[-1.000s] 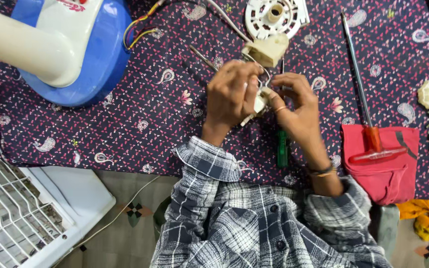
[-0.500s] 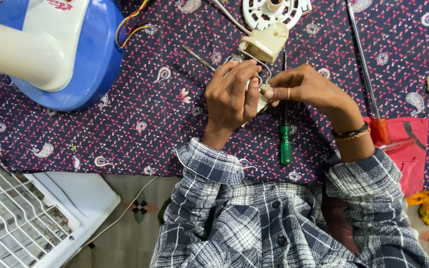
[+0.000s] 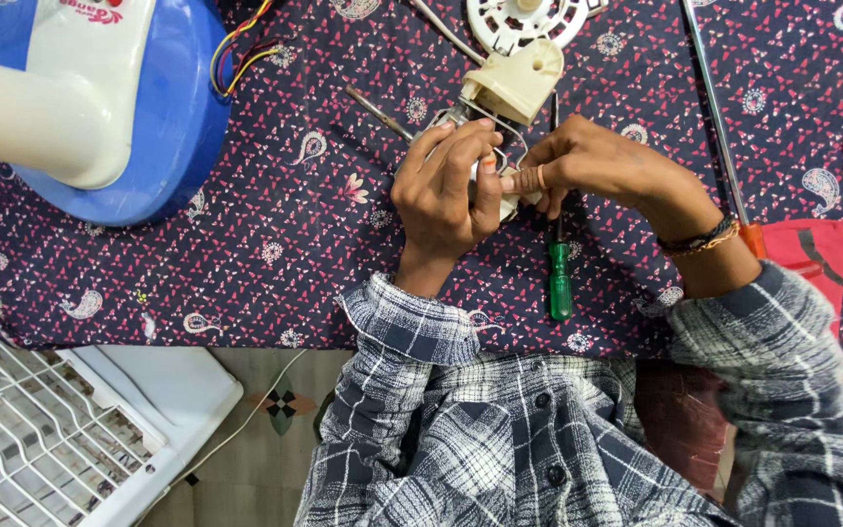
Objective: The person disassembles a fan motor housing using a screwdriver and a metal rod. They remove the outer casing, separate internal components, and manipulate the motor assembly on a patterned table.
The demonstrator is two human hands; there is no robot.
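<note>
Head view: both hands meet over the middle of a cloth (image 3: 246,263), a dark purple fabric printed with small pink flecks and paisley shapes, spread flat over the surface. The left hand (image 3: 446,190) curls its fingers around a small cream plastic part (image 3: 509,200); the right hand (image 3: 587,166) pinches the same part from the other side, so both sets of fingers are clamped on it. The part sits just above the cloth's centre, mostly hidden by the fingers. Just behind it lies a cream plastic gearbox (image 3: 514,83), blocky with a rounded top, with thin wires near it. Beyond that, at the cloth's far edge, is a round white slotted disc (image 3: 524,20). A screwdriver (image 3: 560,278) with a ribbed green handle lies below the right hand, its shaft running under the fingers. A long metal rod (image 3: 714,117) lies near the right edge, ending at a red cloth (image 3: 812,263). At the far left corner stands a glossy blue and white fan base (image 3: 148,127). A white wire grille (image 3: 21,439) lies off the cloth's near left corner.
</note>
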